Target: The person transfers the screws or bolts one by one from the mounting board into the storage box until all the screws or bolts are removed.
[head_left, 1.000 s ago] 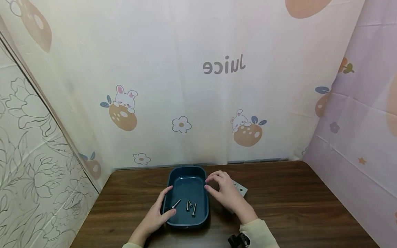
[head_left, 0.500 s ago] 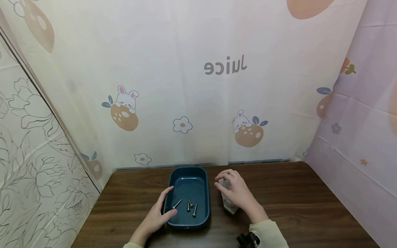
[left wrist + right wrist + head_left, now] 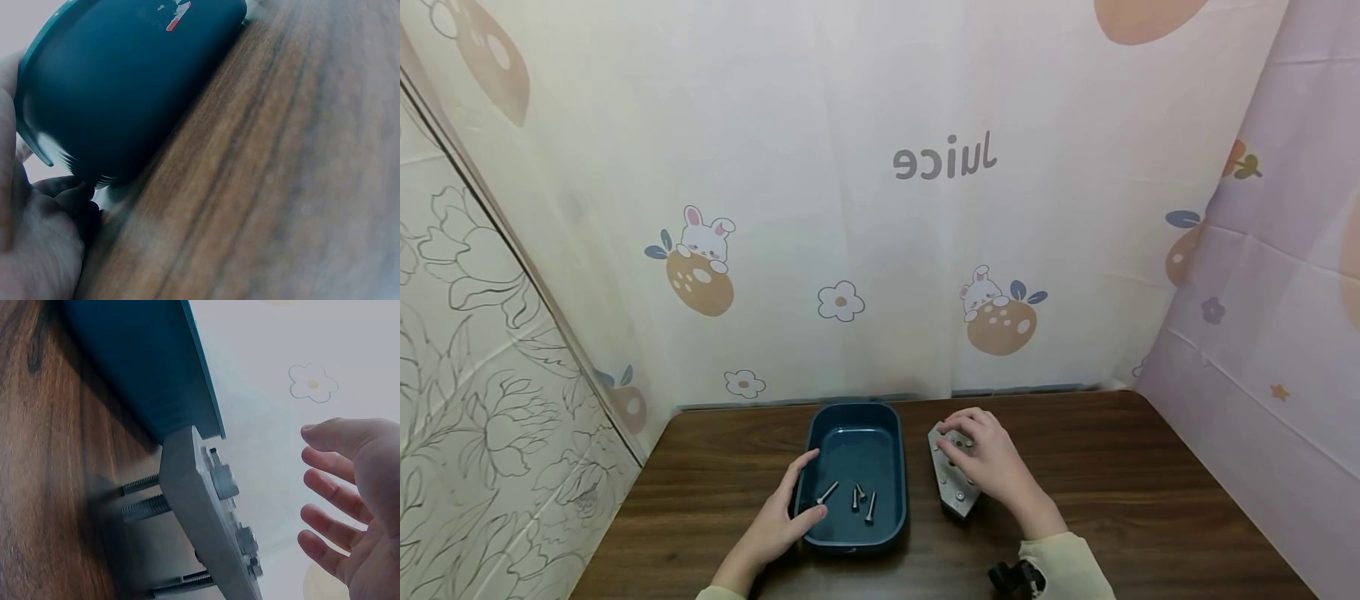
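A dark teal tray (image 3: 863,547) stands on the table with several loose bolts (image 3: 870,508) lying on its floor. My left hand (image 3: 777,515) holds the tray's left wall, thumb over the rim and other fingers along the outside. To the right of the tray is a grey metal plate (image 3: 951,492), held up off the tabletop by bolts. Threaded shanks (image 3: 147,508) stick out below it, and bolt heads (image 3: 226,482) stand on its top. Over this plate hovers my right hand (image 3: 988,454), fingers loosely bent and spread, nothing between them; it covers part of the top.
The brown wooden table (image 3: 1120,475) carries both the tray and the plate. A printed curtain (image 3: 775,167) hangs at the table's back edge, with another hanging at the right. A narrow strip of tabletop separates tray and plate. A black wrist camera (image 3: 1018,577) sits at the right sleeve.
My right hand has moved right, from beside the tray's right rim to over the metal plate, showing more of the plate. My left hand and the tray stay in place.
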`<state>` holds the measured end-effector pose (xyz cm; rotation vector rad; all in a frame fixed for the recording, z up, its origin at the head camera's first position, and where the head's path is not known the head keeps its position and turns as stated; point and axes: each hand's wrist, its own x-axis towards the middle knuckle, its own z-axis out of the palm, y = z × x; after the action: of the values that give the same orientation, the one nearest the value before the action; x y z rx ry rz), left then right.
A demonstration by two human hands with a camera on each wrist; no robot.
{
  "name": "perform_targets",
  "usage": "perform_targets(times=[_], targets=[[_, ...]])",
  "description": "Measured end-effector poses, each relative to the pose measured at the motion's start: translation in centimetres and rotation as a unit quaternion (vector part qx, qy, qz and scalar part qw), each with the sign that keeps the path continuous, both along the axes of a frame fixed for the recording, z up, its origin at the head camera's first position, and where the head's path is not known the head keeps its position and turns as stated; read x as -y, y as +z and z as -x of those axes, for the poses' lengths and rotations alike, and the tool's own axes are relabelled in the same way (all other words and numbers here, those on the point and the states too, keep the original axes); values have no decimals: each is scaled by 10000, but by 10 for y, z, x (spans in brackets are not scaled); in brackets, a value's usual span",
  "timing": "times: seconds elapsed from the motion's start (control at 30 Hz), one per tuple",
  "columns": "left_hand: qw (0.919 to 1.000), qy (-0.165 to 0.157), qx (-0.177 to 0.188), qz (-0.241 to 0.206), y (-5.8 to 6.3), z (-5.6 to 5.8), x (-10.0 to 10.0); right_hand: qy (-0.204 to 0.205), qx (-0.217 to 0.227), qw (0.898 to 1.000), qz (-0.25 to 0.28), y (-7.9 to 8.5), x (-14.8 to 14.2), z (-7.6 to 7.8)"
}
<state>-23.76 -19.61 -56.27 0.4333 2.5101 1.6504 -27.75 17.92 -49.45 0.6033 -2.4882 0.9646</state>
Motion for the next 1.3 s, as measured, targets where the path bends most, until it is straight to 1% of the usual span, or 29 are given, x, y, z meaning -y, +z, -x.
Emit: perform_targets(times=[0.27, 0.37, 0.47, 0.6, 0.7, 0.87, 1.0, 1.2, 1.3], targets=[[9999, 3, -121, -95, 0, -1, 0, -50, 157, 9999, 46, -3, -9, 0], [9999, 29, -66, -96, 0, -1, 0, -36, 159, 9999, 34, -6, -13, -1], [10000, 35, -30, -50, 0, -1, 0, 21, 96, 9999, 22, -8, -18, -1], [9999, -65, -134, 7, 0, 0, 0, 76, -67, 9999, -12, -11, -26, -3], [9997, -81, -212, 7, -1, 1, 0, 36, -156, 9999, -37, -13, -32, -4], [9997, -4, -228, -11, -1, 1, 0, -86, -96, 9999, -25, -17, -40, -7], [9998, 20, -209, -66, 0, 0, -1, -139, -29, 9998, -119, -22, -45, -9], [9997, 19, -232, -75, 0, 0, 0, -54, -6, 9999, -154, -26, -53, -11], [9997, 1, -229, -29, 0, 0, 0, 15, -69, 9998, -179, -29, -57, -11]])
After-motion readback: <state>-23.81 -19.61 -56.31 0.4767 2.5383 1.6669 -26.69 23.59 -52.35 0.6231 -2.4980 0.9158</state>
